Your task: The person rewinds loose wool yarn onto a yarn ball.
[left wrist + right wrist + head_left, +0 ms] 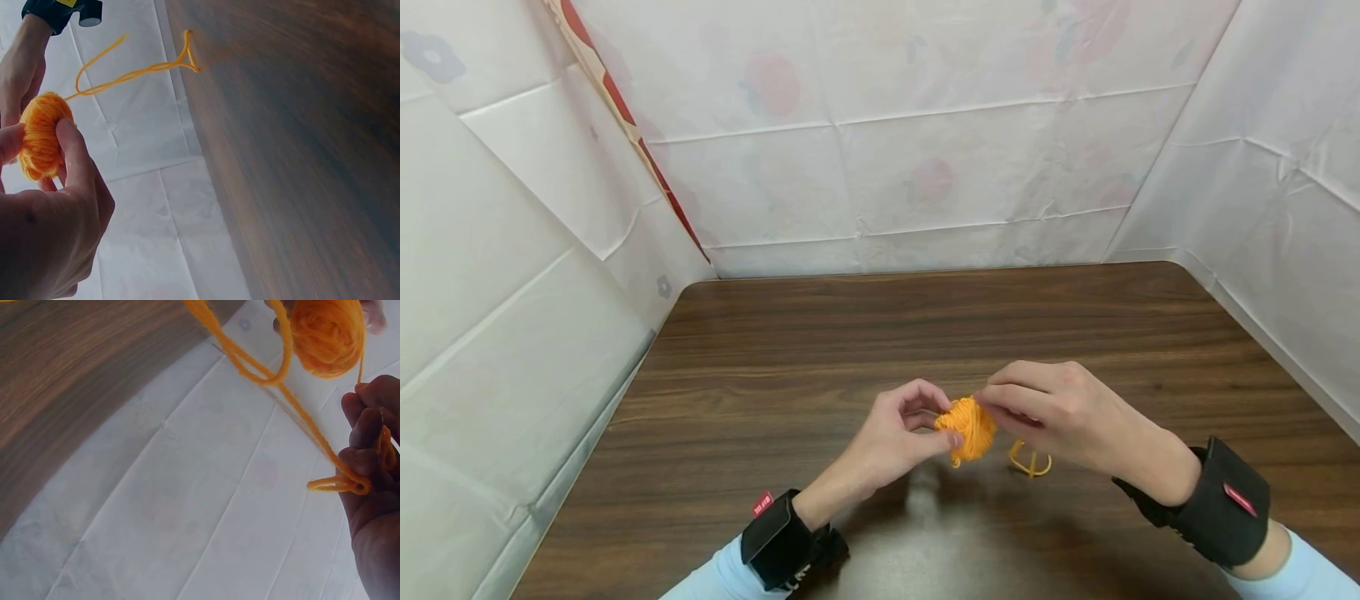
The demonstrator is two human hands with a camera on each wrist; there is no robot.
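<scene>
Left hand (891,437): grip closed on the orange yarn ball (967,427), thumb and fingers pinching it above the table (820,350). Right hand (1060,412): at 3 o'clock of the ball, touching it, fingers curled around a loose yarn strand (294,403). A strand loop (1028,463) hangs at 5 o'clock of the ball. White sheeting (925,167) stands beyond the table's far edge.
</scene>
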